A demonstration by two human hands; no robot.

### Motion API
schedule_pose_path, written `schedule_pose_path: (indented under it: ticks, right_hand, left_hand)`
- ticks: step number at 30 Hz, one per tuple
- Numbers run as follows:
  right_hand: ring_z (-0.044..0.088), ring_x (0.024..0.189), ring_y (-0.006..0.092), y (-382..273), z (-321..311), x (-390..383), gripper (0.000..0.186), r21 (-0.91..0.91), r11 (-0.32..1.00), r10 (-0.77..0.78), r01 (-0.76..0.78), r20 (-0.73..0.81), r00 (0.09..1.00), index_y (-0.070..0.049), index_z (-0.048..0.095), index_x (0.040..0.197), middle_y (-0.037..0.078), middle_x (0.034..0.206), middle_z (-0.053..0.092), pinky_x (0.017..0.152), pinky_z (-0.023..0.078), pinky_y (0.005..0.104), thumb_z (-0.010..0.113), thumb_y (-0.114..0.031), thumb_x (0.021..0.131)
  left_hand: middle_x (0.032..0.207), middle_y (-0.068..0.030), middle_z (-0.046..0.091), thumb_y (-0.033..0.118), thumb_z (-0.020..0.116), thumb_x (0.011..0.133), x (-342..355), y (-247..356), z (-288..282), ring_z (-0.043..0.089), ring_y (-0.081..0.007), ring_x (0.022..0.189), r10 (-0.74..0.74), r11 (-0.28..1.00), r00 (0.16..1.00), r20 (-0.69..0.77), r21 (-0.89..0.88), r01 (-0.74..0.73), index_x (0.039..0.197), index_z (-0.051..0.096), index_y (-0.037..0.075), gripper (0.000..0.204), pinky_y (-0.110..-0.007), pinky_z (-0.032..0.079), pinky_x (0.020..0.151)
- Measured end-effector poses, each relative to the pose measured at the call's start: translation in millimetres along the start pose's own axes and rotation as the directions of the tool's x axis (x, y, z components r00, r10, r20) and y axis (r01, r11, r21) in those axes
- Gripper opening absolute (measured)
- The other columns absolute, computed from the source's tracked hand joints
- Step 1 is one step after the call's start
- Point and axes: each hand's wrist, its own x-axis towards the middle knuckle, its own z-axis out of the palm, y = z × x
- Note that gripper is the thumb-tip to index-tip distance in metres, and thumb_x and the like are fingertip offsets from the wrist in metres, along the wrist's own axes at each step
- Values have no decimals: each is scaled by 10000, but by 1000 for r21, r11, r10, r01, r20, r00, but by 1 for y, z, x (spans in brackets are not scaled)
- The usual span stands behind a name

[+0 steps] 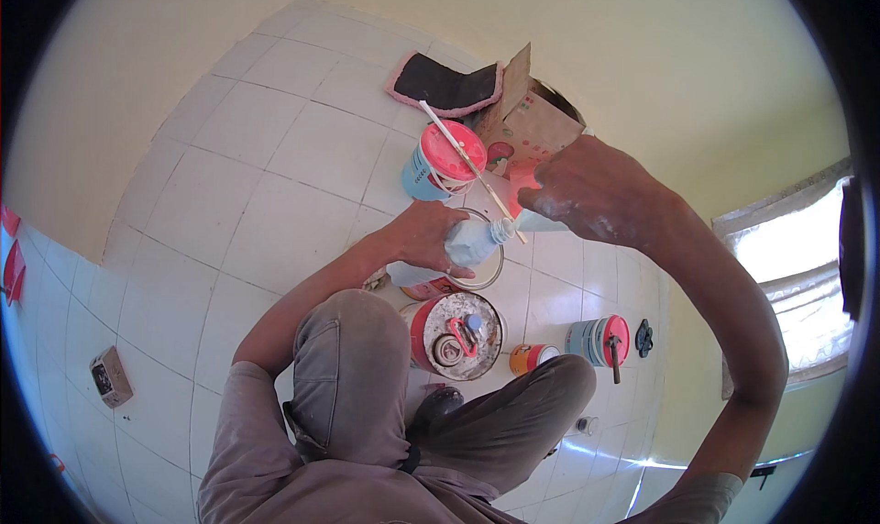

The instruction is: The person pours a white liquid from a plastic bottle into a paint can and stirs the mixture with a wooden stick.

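Observation:
My left hand [423, 234] is wrapped around a whitish plastic bottle [467, 245], which is tilted with its uncapped neck toward the right. Under the bottle stands a round can [496, 272], its rim partly showing. Fingers curled, my right hand [591, 194] is at a coral-and-pale-teal object [541, 221] just right of the bottle neck. The hand covers much of that object, so its kind is unclear. A long pale stick [455, 142] lies across the red lid of a blue bucket [419, 177] beyond my left hand, its lower end near the bottle neck.
Before my knees stands a paint-stained metal can [477, 354]. To its right are a small orange can [526, 360] and a red-lidded bucket [587, 338] with a hammer-like tool on it. A cardboard box [541, 125] and black mat [440, 86] lie beyond; a small block [112, 382] sits left.

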Motion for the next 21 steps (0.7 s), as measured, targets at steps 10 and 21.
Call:
schedule_pose_path:
  ticks: [10,21]
  right_hand:
    - [707,743,290,-3,-7,5,100,-43,999,3,1,85,996,-84,682,957,112,743,644,643,574,429,666,-104,860]
    - [709,738,300,-5,-8,6,123,-30,1000,5,-3,78,997,-92,702,984,124,738,646,637,570,437,656,-113,872]
  left_hand:
    - [970,-162,755,543,920,604,-1,-4,1,733,-348,906,21,1000,1000,-11,-5,-21,1036,723,72,669,-447,573,850]
    - [961,-157,750,546,917,609,-2,-5,3,729,-350,895,43,999,999,-30,9,-43,1024,719,77,658,-446,572,838]
